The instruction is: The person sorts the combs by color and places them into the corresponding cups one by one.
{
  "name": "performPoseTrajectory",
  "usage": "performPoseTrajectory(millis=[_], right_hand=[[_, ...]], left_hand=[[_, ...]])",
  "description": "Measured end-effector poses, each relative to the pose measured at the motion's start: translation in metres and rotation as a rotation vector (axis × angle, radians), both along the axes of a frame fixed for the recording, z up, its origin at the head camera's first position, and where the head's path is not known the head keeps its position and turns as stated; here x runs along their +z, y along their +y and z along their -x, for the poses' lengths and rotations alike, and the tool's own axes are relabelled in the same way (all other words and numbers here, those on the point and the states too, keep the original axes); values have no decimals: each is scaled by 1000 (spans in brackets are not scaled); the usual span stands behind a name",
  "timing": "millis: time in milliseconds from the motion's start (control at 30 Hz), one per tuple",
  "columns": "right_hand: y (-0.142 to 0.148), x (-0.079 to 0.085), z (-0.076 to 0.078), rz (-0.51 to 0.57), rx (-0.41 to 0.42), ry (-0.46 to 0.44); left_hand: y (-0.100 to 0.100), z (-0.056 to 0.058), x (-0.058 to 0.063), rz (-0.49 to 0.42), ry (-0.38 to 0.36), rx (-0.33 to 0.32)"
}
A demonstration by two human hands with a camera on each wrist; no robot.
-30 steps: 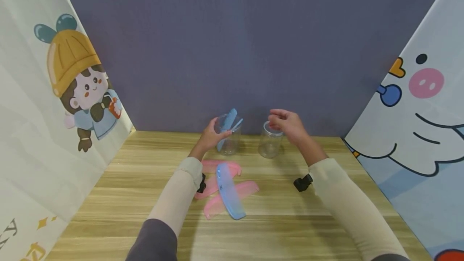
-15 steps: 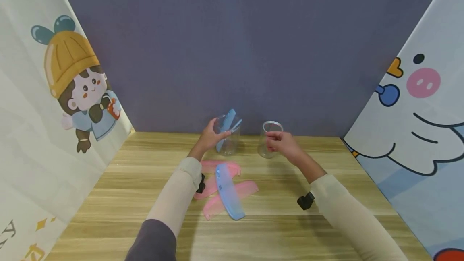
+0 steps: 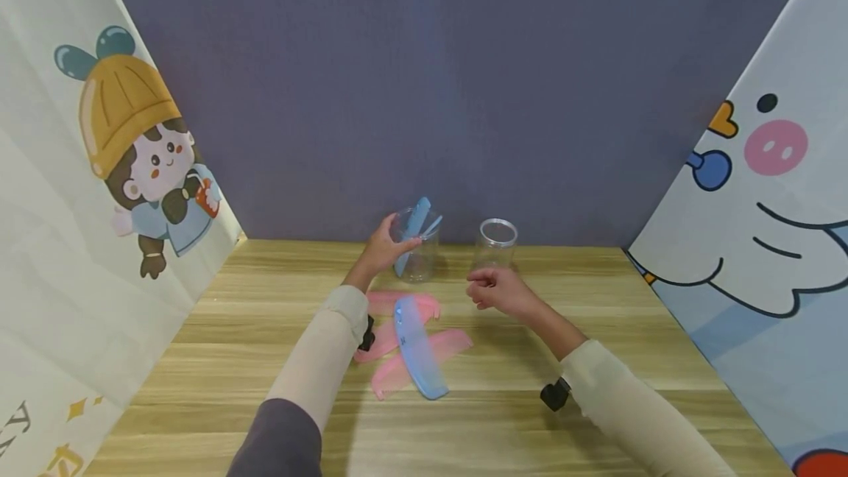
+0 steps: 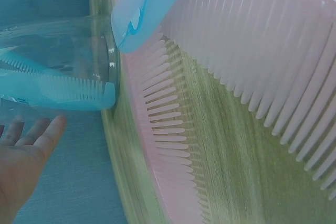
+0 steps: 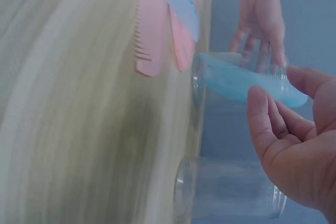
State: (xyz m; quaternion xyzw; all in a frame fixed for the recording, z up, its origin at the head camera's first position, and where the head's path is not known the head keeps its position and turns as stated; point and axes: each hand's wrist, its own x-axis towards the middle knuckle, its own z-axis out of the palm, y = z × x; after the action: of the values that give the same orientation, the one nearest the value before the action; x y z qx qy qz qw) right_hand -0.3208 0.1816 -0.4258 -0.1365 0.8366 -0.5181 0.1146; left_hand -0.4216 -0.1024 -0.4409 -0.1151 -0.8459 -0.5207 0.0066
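Observation:
My left hand (image 3: 379, 255) grips the left clear jar (image 3: 427, 262), thumb across its near side. Inside the jar, two blue combs (image 3: 415, 221) stand at a tilt; their teeth show in the left wrist view. In front of the other clear jar (image 3: 498, 243), my right hand (image 3: 500, 291) hovers with loosely bent fingers and holds nothing. In the right wrist view its thumb and fingertips (image 5: 257, 98) are apart. A pile of combs lies between the forearms: a blue comb (image 3: 419, 348) on top, crossing a pink comb (image 3: 457, 343) and other pink combs (image 3: 424, 305) beneath.
Both jars stand near the back edge of the wooden table (image 3: 530, 418), close to a dark grey panel (image 3: 424, 94). Printed cartoon sheets flank the table, one at left (image 3: 40, 205) and one at right (image 3: 742, 227).
My right hand has come down from the right jar's rim and toward me, to in front of that jar. The left hand stays on its jar, and the combs have not moved.

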Motion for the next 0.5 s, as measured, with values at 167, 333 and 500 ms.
performPoseTrajectory(millis=[167, 333, 500], right_hand=[[-5, -10, -5, 9, 19, 6], [-9, -24, -13, -81, 37, 41], [-16, -32, -23, -205, 54, 116]], left_hand=[[0, -1, 2, 11, -8, 7], [0, 0, 1, 14, -28, 4], [-1, -2, 1, 2, -26, 4]])
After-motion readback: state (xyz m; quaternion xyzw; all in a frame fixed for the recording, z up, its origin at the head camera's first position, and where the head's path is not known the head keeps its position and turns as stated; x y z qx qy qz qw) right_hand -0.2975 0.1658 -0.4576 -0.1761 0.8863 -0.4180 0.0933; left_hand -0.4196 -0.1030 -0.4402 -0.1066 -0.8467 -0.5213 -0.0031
